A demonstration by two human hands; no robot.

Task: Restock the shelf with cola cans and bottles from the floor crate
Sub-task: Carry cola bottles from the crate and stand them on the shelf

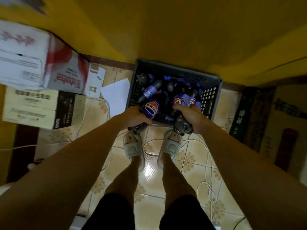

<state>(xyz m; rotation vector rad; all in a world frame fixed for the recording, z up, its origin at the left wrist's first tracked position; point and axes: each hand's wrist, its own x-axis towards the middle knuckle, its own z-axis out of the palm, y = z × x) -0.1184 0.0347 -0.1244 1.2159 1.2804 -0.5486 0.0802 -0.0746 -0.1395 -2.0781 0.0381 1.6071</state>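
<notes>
A dark crate (214, 95) sits on the tiled floor (149, 188) against the yellow wall, with cola bottles (152, 90) lying inside. Cardboard boxes (38, 107) stand far left. At the crate's near edge, the left hand (132, 116) grasps one bottle (150, 108); the right hand (191, 115) grasps two bottles (181, 125).

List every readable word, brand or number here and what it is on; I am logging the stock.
"ahaha": partial red word, upside down, on the white and red cardboard carton.
"Franziskaner": cream and black cardboard box.
Red, white and blue globe logo: dark cola bottle; its characters are blurred.
Brown cardboard box: characters unreadable.
</notes>
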